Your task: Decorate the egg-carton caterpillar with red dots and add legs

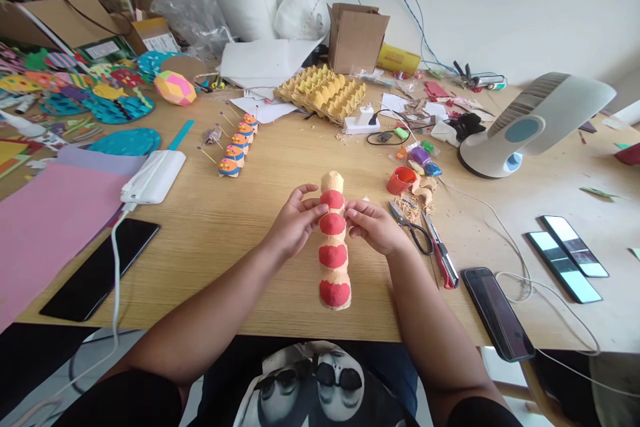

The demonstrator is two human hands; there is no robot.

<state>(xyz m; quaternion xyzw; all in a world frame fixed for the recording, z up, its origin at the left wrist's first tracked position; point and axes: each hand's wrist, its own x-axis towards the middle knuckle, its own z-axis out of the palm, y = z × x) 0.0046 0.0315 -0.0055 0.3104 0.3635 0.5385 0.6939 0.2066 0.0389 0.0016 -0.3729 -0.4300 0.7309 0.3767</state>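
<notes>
A cut egg-carton strip (334, 255), pale tan with red patches on several of its bumps, lies lengthwise away from me just over the tabletop (280, 167). My left hand (296, 219) grips its left edge near the far end, thumb resting on a red bump. On the opposite edge, the fingertips of my right hand (373, 223) pinch the strip; their exact contact is partly hidden. Farther left stands a decorated orange and blue egg-carton strip (237, 147) with pins sticking out.
Right of my hands lie scissors (411, 227), a red utility knife (441, 253), a red cup (401, 180) and clay packets (421, 157). A yellow egg tray (323, 93) sits behind. Phones (497, 312), a power bank (154, 177) and a white fan (530, 127) flank the work area.
</notes>
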